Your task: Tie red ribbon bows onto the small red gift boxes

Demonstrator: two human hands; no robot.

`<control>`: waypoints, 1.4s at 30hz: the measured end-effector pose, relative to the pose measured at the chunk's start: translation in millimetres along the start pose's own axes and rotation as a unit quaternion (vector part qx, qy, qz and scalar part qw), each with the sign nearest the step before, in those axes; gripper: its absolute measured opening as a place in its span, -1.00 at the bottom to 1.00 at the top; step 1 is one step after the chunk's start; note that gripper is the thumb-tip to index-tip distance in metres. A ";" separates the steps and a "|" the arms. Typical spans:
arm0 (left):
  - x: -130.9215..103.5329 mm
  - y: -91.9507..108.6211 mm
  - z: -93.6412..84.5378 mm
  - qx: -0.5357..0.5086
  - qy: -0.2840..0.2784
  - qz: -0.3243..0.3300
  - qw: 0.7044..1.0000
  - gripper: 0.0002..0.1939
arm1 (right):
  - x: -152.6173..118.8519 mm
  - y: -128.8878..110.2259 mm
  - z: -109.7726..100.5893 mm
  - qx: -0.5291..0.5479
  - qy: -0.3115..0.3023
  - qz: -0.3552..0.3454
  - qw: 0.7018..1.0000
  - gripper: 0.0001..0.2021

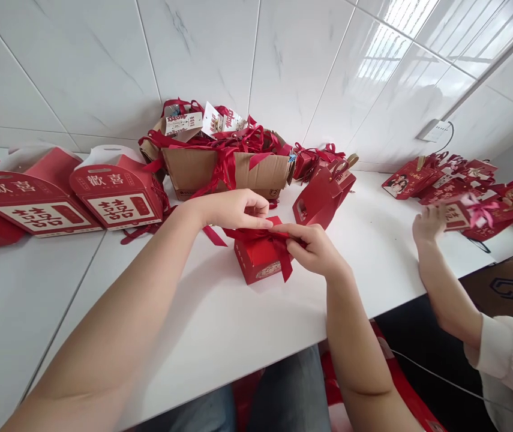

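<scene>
A small red box [256, 259] with a pale round print on its front sits on the white table. Red ribbon [282, 249] lies over its top, one end hanging down the front. My left hand [242, 209] is at the back left of the box top, its fingers curled and pinching the ribbon. From the right, my right hand [312, 247] holds the ribbon too, index finger stretched toward my left fingertips. Both hands meet just above the box.
Behind stands a cardboard box [193, 168] full of red ribbons and tags. Large red boxes [123, 192] line the left. A red bag [317, 195] stands behind my right hand. At right, another person's hand [429, 223] touches a small box among several gift boxes.
</scene>
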State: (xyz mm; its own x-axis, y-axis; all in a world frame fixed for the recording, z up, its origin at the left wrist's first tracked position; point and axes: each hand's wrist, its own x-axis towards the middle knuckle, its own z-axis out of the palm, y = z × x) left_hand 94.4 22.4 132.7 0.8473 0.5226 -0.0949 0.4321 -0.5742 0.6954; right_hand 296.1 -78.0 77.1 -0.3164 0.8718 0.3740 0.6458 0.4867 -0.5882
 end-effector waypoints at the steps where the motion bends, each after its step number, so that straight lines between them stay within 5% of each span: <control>1: 1.5 -2.7 0.7 -0.007 0.000 -0.006 1.000 -0.63 | -0.1 0.1 0.2 0.002 -0.004 -0.002 1.000 -0.52; 8: 13.7 -17.0 6.1 -0.002 0.059 -0.020 0.998 -0.48 | -1.4 0.3 -0.9 0.020 -0.045 -0.015 0.999 -0.46; 28: 22.3 -33.7 11.3 0.034 0.149 0.042 0.987 -0.53 | -3.6 -1.6 -4.6 -0.003 -0.084 -0.038 0.996 -0.50; 32: 18.2 -29.4 7.8 0.033 0.159 0.022 0.987 -0.57 | -5.0 -1.0 -5.5 0.023 -0.004 -0.014 1.000 -0.62; 37: 6.0 -21.4 -2.2 0.020 0.090 -0.054 0.994 -0.58 | 0.4 5.7 -2.4 0.033 0.189 0.030 0.981 -0.85; 42: -3.6 -14.3 -11.8 0.025 0.025 -0.079 0.996 -0.68 | 11.1 19.8 5.5 0.044 0.282 0.110 0.952 -0.83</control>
State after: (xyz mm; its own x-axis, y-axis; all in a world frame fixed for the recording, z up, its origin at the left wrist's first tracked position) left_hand 81.5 36.2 131.5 0.7516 0.6391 -0.1632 0.5747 -0.5131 0.6375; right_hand 301.6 -58.4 65.7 0.2592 0.7969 0.5457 0.5856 0.3197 -0.7449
